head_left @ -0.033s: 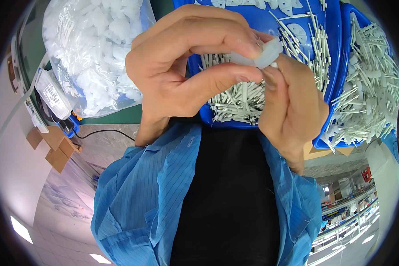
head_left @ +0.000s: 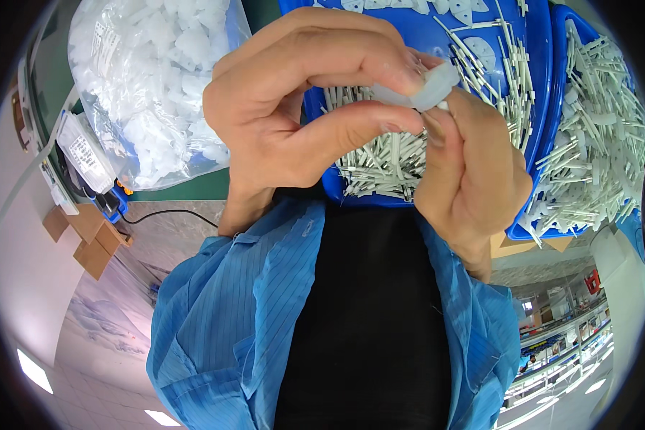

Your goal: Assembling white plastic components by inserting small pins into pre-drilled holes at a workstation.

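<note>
Above a blue tray point(head_left: 423, 36), my left hand point(head_left: 301, 93) pinches a translucent white plastic piece point(head_left: 437, 84) between thumb and forefinger. My right hand point(head_left: 473, 165) meets it from the right, its thumb and forefinger closed on a thin white stick, of which only the end point(head_left: 443, 105) shows against the plastic piece. Fingers hide how far the two parts join. Many loose white sticks point(head_left: 387, 168) lie in the tray under my hands, and flat white plastic pieces point(head_left: 480, 54) rest toward its far side.
To the right, a second blue bin point(head_left: 577, 21) is heaped with white pieces that have sticks on them point(head_left: 595, 136). A large clear bag point(head_left: 172, 86) of white plastic pieces stands on the green tabletop point(head_left: 193, 190) at the left. Cardboard point(head_left: 89, 240) sits below the table edge.
My right hand has shifted very slightly to the left, and the plastic piece has tipped a touch. My left hand keeps its place.
</note>
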